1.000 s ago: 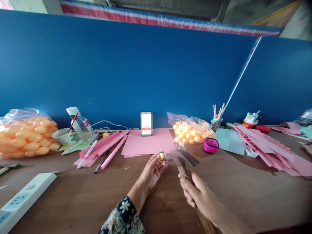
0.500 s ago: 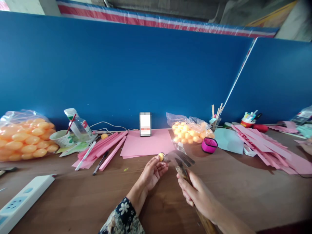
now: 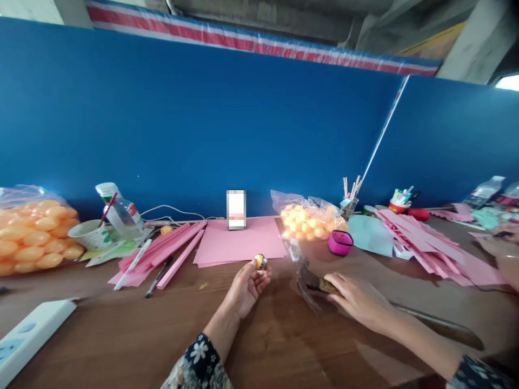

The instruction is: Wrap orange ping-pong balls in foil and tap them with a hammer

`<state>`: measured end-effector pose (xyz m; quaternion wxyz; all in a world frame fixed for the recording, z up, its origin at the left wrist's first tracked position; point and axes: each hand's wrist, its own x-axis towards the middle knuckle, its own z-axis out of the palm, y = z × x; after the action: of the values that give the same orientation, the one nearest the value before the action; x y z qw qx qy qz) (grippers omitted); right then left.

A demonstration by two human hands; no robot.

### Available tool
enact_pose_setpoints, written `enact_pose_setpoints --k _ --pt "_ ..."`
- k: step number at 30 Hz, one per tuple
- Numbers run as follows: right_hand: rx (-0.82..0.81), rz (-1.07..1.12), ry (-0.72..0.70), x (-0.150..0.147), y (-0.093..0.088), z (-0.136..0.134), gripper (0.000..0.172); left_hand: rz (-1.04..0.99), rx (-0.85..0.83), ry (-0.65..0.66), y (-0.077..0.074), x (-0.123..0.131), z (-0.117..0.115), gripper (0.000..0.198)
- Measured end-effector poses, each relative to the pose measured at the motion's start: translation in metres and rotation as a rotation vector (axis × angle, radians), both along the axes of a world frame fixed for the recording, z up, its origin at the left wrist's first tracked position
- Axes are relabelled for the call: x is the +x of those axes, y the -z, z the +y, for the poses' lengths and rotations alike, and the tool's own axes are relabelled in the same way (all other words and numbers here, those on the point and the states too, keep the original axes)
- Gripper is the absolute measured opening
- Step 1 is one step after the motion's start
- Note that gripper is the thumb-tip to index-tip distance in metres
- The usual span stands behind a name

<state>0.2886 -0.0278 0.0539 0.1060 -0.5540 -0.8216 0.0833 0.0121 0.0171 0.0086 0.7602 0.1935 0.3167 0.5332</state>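
Observation:
My left hand is closed on a small, round yellow-and-silver object, pinched between thumb and fingertips above the table; its exact kind is too small to make out. My right hand grips a claw hammer by its wooden handle, close below the head. The hammer is low over the tabletop, its head pointing left and its handle running under my wrist to the right. Behind my left hand lie pink paper sheets with a phone propped upright on them.
Bags of orange balls stand at the left and centre right. Pink paper strips, a bottle, a cup, a magenta band and a power strip surround the work area. Another person's hand shows far right.
My right hand has carried the hammer away to the right and lowered it, turning the handle sideways. My left hand still holds the small round object. The view has shifted slightly right.

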Motion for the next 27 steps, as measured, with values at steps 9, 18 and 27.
enact_pose_setpoints --k 9,18,27 --pt "0.009 -0.133 -0.047 0.037 0.014 0.009 0.029 -0.014 -0.002 0.012 0.002 0.001 -0.001 0.024" --pt "0.021 -0.106 -0.051 0.063 0.022 0.025 0.031 -0.007 0.031 0.016 0.004 0.001 -0.001 0.026" --pt "-0.023 0.015 -0.081 0.07 0.023 0.037 0.025 -0.016 0.023 0.016 0.003 0.0 -0.002 0.026"
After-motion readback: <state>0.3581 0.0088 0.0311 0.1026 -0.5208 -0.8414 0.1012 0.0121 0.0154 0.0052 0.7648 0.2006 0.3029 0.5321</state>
